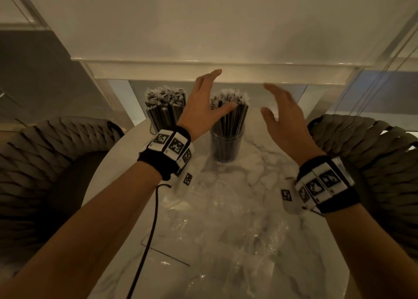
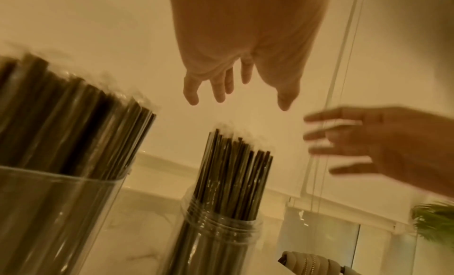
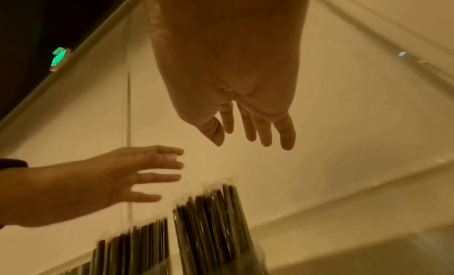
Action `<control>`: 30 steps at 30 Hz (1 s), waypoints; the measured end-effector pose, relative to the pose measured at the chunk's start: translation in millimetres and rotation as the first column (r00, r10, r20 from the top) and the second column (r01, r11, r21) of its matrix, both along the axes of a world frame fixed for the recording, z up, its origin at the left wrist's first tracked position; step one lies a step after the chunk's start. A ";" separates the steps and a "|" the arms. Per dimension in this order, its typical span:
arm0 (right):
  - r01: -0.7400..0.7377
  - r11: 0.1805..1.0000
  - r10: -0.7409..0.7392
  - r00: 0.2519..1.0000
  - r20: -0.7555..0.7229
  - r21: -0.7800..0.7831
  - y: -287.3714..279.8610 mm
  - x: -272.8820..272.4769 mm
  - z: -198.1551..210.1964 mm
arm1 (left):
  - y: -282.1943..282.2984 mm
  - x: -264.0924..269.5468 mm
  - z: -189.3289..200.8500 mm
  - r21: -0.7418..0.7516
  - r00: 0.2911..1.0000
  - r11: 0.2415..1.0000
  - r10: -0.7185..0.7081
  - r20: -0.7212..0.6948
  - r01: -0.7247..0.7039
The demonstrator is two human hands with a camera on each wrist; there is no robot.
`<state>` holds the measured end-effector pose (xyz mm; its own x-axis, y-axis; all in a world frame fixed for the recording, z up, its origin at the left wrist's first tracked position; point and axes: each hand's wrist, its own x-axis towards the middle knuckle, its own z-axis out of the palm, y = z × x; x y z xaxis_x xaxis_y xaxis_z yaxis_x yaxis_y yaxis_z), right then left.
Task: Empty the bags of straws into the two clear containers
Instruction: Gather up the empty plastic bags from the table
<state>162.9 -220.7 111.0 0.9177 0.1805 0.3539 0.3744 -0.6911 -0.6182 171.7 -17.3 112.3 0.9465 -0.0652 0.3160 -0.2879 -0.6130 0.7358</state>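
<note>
Your left hand and right hand, fingers spread and empty, flank the near container (crammed with straws); a careless nudge could topple it.

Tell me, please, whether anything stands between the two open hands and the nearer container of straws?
Nothing visible does. The left hand and right hand hover open on either side of the nearer container, above its straws, with only air between.
</note>
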 end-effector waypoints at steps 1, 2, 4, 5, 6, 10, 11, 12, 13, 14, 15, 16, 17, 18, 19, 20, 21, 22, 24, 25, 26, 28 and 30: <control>0.046 0.999 -0.045 0.999 -0.019 0.014 -8.1 -13.7 -10.5 | 0.6 -10.1 2.4 -0.044 0.999 0.999 0.023 0.037 -0.022; 0.077 0.997 -0.077 0.994 -0.078 0.005 -15.3 -27.6 -25.7 | 0.5 -21.3 3.7 -0.081 0.996 0.996 0.053 0.077 -0.047; 0.076 0.985 -0.124 0.936 -0.329 -0.156 -28.0 -58.5 -66.7 | -3.0 -44.4 3.7 -0.136 0.985 0.988 0.097 0.146 -0.077; 0.009 0.960 -0.147 0.869 -0.473 -0.281 -32.4 -75.0 -86.7 | -5.9 -56.0 1.6 -0.153 0.982 0.986 0.098 0.162 -0.073; -0.080 0.924 -0.175 0.782 -0.598 -0.375 -36.7 -90.5 -105.8 | -9.5 -67.6 -1.3 -0.156 0.983 0.986 0.084 0.162 -0.059; -0.180 0.857 -0.291 0.603 -0.743 -0.482 -52.2 -134.5 -155.5 | -24.4 -104.7 -20.7 -0.088 0.997 0.996 -0.002 0.082 0.010; -0.149 0.856 -0.312 0.615 -0.724 -0.496 -58.3 -139.9 -160.1 | -28.0 -112.9 -24.4 -0.066 0.998 0.997 -0.022 0.059 0.025; -0.126 0.856 -0.325 0.624 -0.711 -0.502 -64.1 -143.6 -160.6 | -31.5 -120.4 -27.1 -0.044 0.998 0.998 -0.041 0.038 0.042; -0.109 0.862 -0.324 0.632 -0.704 -0.494 -70.4 -146.2 -157.7 | -34.8 -127.2 -28.0 -0.026 0.998 0.998 -0.060 0.017 0.060; -0.095 0.873 -0.310 0.649 -0.694 -0.479 -76.7 -147.9 -150.5 | -38.0 -133.4 -27.6 -0.008 0.996 0.996 -0.084 -0.008 0.084; -0.075 0.883 -0.293 0.683 -0.669 -0.464 -82.6 -149.5 -138.5 | -41.4 -139.4 -26.2 0.011 0.992 0.993 -0.115 -0.042 0.116; -0.053 0.894 -0.269 0.732 -0.626 -0.445 -88.7 -151.9 -122.3 | -46.4 -145.7 -24.9 0.027 0.984 0.987 -0.156 -0.090 0.159; -0.034 0.913 -0.223 0.793 -0.567 -0.406 -92.7 -151.2 -101.9 | -52.0 -147.6 -23.4 0.040 0.967 0.977 -0.202 -0.156 0.210; -0.028 0.938 -0.160 0.849 -0.503 -0.346 -96.4 -154.6 -78.1 | -59.5 -151.5 -23.2 0.065 0.941 0.962 -0.244 -0.233 0.265; -0.039 0.960 -0.089 0.898 -0.432 -0.278 -99.3 -158.7 -52.5 | -68.4 -155.4 -21.1 0.101 0.910 0.940 -0.282 -0.304 0.325; -0.060 0.973 -0.023 0.937 -0.350 -0.224 -101.4 -164.0 -25.7 | -78.0 -158.7 -17.9 0.133 0.879 0.917 -0.307 -0.365 0.376; -0.081 0.979 0.030 0.965 -0.262 -0.186 -102.5 -169.1 -1.9 | -87.2 -161.4 -14.4 0.140 0.857 0.903 -0.325 -0.400 0.407; -0.094 0.985 0.069 0.983 -0.170 -0.142 -102.9 -173.8 17.5 | -94.5 -161.9 -12.0 0.113 0.848 0.900 -0.346 -0.401 0.421; -0.074 0.997 0.073 0.996 -0.050 -0.022 -103.5 -180.9 41.0 | -104.2 -161.8 -2.6 -0.018 0.871 0.912 -0.398 -0.288 0.410; -0.047 0.998 0.048 0.999 -0.018 0.044 -103.2 -183.0 45.9 | -105.8 -162.9 3.4 -0.135 0.886 0.914 -0.404 -0.226 0.382; -0.012 0.995 0.013 1.000 -0.004 0.101 -102.8 -183.6 46.3 | -105.5 -163.8 10.5 -0.270 0.901 0.902 -0.392 -0.185 0.337; 0.046 0.982 -0.035 0.997 -0.066 0.182 -100.2 -182.9 40.1 | -98.6 -167.1 30.6 -0.446 0.942 0.868 -0.308 -0.136 0.220; 0.063 0.968 -0.010 0.976 -0.215 0.242 -91.6 -182.4 27.3 | -82.1 -171.0 52.5 -0.472 0.984 0.873 -0.169 -0.061 0.121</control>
